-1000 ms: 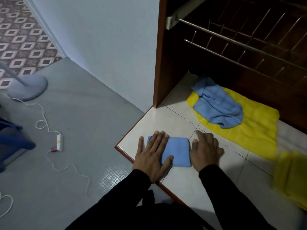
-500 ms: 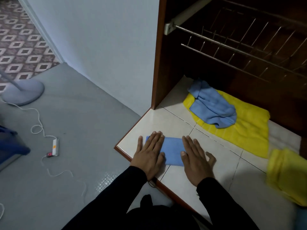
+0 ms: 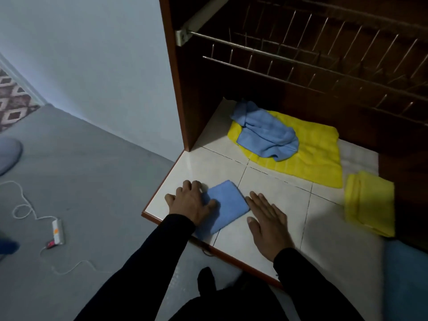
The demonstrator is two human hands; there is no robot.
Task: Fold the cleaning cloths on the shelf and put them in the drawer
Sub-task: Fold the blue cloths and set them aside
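Note:
A small folded blue cloth point(image 3: 225, 206) lies near the front left corner of the white tiled shelf point(image 3: 278, 193). My left hand point(image 3: 192, 202) covers its left edge, fingers curled at that edge and thumb on top of the cloth. Just right of the cloth, my right hand point(image 3: 266, 223) lies flat on the tile with straight fingers. Further back, a crumpled blue cloth point(image 3: 266, 137) sits on a spread yellow cloth point(image 3: 315, 158). A folded yellow cloth point(image 3: 370, 202) lies at the right. The pulled-out wire rack drawer point(image 3: 301, 66) hangs above the shelf.
The brown cabinet side panel point(image 3: 180, 89) stands at the shelf's left. On the grey floor to the left lie a power strip point(image 3: 57, 231) with a white cable and a fan base point(image 3: 7, 156). A blue surface point(image 3: 405, 274) shows at the bottom right.
The folded blue cloth has turned at an angle. My left hand's fingers went from flat to curled at its left edge. My right hand slid off the cloth onto the tile.

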